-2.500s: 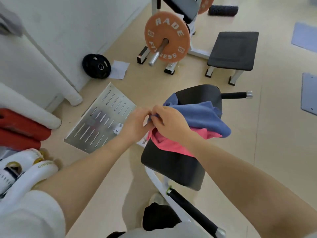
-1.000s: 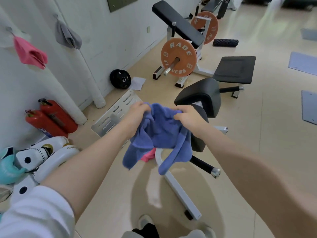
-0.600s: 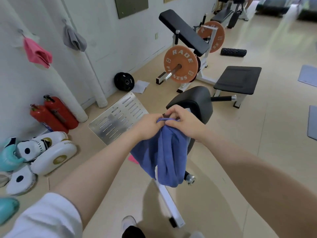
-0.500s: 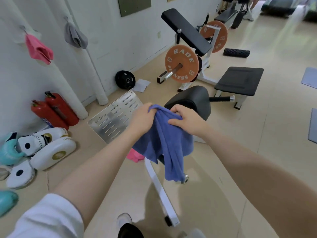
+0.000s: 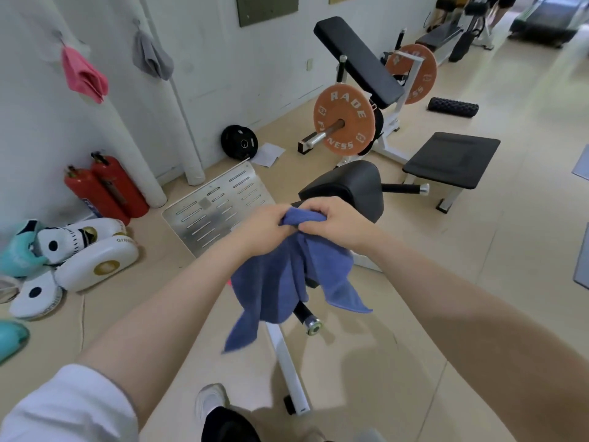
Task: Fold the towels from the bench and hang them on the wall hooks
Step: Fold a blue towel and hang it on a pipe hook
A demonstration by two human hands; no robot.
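Observation:
A blue towel hangs bunched in the air in front of me, above the black padded bench. My left hand grips its top edge on the left. My right hand grips the same edge right beside it, the two hands almost touching. The towel's corners dangle loose below. A sliver of pink towel shows behind the blue one near the bench; most of it is hidden. On the wall at upper left a pink towel and a grey towel hang from hooks.
Two red fire extinguishers and white boxing pads lie by the wall at left. A slotted metal plate lies on the floor. An orange weight plate on a machine and a flat black bench stand beyond.
I lifted the blue towel off the bench, leaving the pink one there. My hands spread it, then came together at its top edge. My view rose toward the wall hooks.

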